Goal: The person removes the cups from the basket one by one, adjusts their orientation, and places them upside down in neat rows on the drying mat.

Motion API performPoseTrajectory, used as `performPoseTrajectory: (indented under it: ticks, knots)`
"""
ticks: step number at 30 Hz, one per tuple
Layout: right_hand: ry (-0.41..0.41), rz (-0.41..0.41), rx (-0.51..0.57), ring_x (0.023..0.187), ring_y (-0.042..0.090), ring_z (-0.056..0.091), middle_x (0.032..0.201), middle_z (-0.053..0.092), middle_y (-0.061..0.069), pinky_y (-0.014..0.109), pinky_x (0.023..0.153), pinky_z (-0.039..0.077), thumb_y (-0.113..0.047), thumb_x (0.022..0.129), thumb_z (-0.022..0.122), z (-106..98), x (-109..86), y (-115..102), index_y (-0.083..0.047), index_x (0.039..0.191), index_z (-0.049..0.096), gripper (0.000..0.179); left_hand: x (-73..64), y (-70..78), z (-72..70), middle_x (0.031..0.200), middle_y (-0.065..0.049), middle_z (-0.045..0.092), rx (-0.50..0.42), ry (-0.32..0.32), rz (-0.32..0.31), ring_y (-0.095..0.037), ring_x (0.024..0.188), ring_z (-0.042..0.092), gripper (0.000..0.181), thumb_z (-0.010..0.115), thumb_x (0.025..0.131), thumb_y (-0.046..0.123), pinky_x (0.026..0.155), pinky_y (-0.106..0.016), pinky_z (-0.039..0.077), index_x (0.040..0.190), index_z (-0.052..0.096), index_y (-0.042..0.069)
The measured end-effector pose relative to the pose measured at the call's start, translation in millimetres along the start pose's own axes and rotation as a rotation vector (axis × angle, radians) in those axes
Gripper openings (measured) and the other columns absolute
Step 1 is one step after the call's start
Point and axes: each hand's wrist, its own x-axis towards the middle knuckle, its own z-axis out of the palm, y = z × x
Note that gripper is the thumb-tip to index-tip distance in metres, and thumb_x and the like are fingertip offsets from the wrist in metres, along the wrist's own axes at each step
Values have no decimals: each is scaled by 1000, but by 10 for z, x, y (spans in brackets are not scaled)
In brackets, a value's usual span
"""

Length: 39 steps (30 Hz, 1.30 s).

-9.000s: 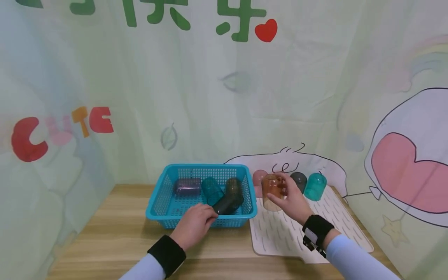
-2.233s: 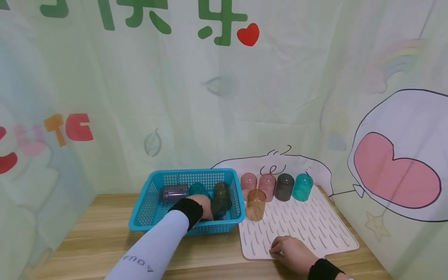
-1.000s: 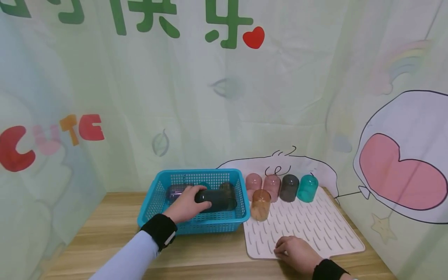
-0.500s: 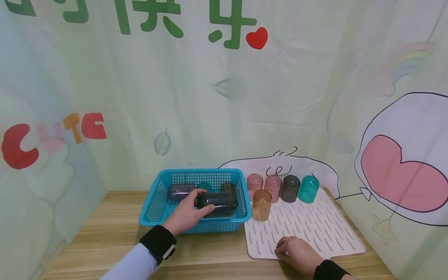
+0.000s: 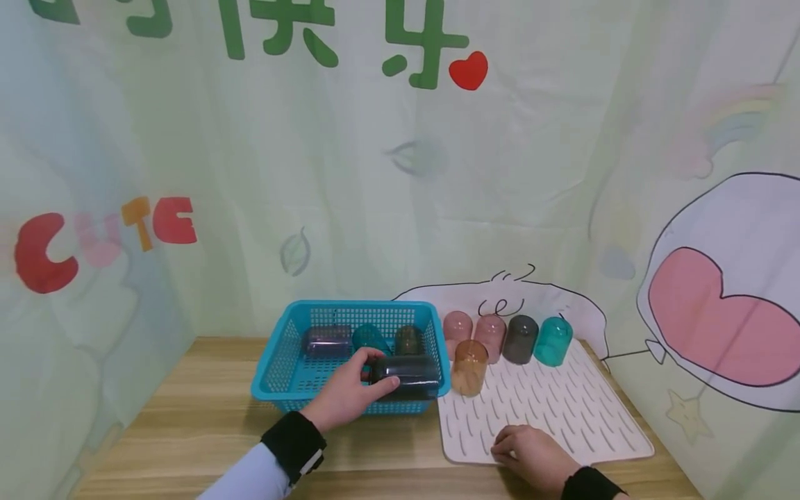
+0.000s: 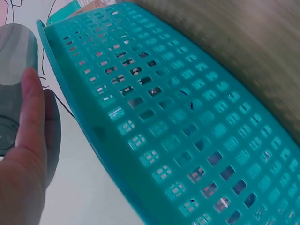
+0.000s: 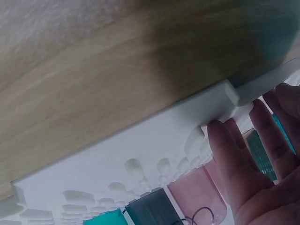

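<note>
My left hand [image 5: 346,392] grips a dark grey plastic cup [image 5: 409,378] by its end. The cup lies sideways above the front right rim of the blue basket [image 5: 269,375]. In the left wrist view, a finger [image 6: 33,103] lies along the grey cup [image 6: 16,70]. Inside the basket are a purple cup [image 5: 328,340], a teal cup [image 5: 367,337] and a brownish cup [image 5: 408,340]. My right hand [image 5: 531,448] rests at the front edge of the white ridged mat [image 5: 531,403], fingers loosely curled and holding nothing.
Upside down on the mat stand two pink cups, one left [image 5: 458,326] and one right [image 5: 492,337], a grey cup [image 5: 521,339] and a teal cup [image 5: 553,342] in the back row. An amber cup [image 5: 470,368] stands before them. A printed curtain [image 5: 350,173] hangs behind the wooden table [image 5: 206,410].
My left hand has raised the dark grey cup from the basket and brought it right and nearer. The amber cup, earlier in my right hand, now stands on the mat; that hand has drawn back.
</note>
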Motion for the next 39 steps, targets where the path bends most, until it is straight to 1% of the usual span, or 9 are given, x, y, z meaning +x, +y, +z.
performPoseTrajectory:
  ticks: [15, 19, 21, 24, 28, 31, 33, 35, 39]
  knots:
    - [-16, -7, 20, 84, 1, 57, 89, 68, -11, 36, 78, 55, -16, 86, 68, -23, -18, -1, -19, 94, 75, 10, -24, 25, 112, 117, -11, 56, -16, -59, 13, -26, 100, 53, 62, 67, 83, 53, 75, -39, 54, 126, 46, 13]
    - [-14, 29, 14, 87, 4, 59, 91, 70, -10, 38, 79, 55, -16, 85, 70, -95, -28, -73, -18, 96, 74, 12, -36, 30, 114, 116, -12, 56, -9, -61, 16, -26, 99, 53, 62, 67, 83, 53, 75, -39, 53, 125, 46, 12]
    - [26, 44, -23, 90, 8, 60, 94, 71, -7, 40, 81, 55, -16, 84, 71, -177, -7, -151, -17, 99, 73, 15, -42, 34, 116, 116, -12, 56, -2, -64, 11, -26, 100, 53, 62, 67, 83, 53, 76, -40, 53, 125, 46, 13]
    - [166, 51, -112, 95, 11, 60, 100, 70, -6, 42, 84, 55, -20, 83, 72, -352, 67, -320, -19, 106, 71, 23, -52, 39, 120, 117, -12, 56, 7, -68, 13, -26, 100, 53, 61, 67, 83, 52, 77, -41, 53, 125, 46, 13]
    - [411, -42, -219, 98, 7, 57, 109, 66, -8, 35, 83, 56, -25, 83, 74, -609, 203, -585, -24, 118, 65, 37, -54, 44, 135, 116, -13, 57, 6, -74, 24, -26, 99, 54, 63, 67, 83, 53, 77, -41, 53, 125, 46, 12]
    - [502, -187, -228, 106, 6, 53, 120, 61, -7, 33, 84, 55, -28, 82, 75, -760, 318, -804, -27, 127, 59, 48, -60, 44, 145, 116, -12, 58, 4, -83, 27, -25, 99, 55, 66, 67, 82, 56, 76, -40, 53, 126, 46, 11]
    - [505, -292, -239, 111, 7, 50, 127, 57, -6, 33, 85, 55, -32, 83, 73, -815, 401, -939, -30, 132, 53, 53, -65, 41, 151, 116, -13, 58, -2, -92, 31, -26, 99, 55, 66, 66, 83, 55, 75, -41, 54, 126, 45, 11]
    - [468, -383, -260, 116, 8, 48, 133, 52, -4, 34, 85, 55, -37, 85, 70, -829, 479, -1055, -31, 139, 46, 59, -66, 39, 155, 117, -13, 58, -3, -99, 33, -27, 101, 56, 64, 66, 84, 54, 76, -42, 54, 126, 45, 11]
    - [362, -483, -335, 117, 12, 47, 139, 45, 0, 34, 83, 56, -50, 87, 64, -795, 592, -1225, -34, 147, 33, 69, -56, 30, 164, 123, -11, 56, 0, -106, 41, -29, 105, 54, 60, 64, 85, 54, 80, -46, 54, 125, 46, 13]
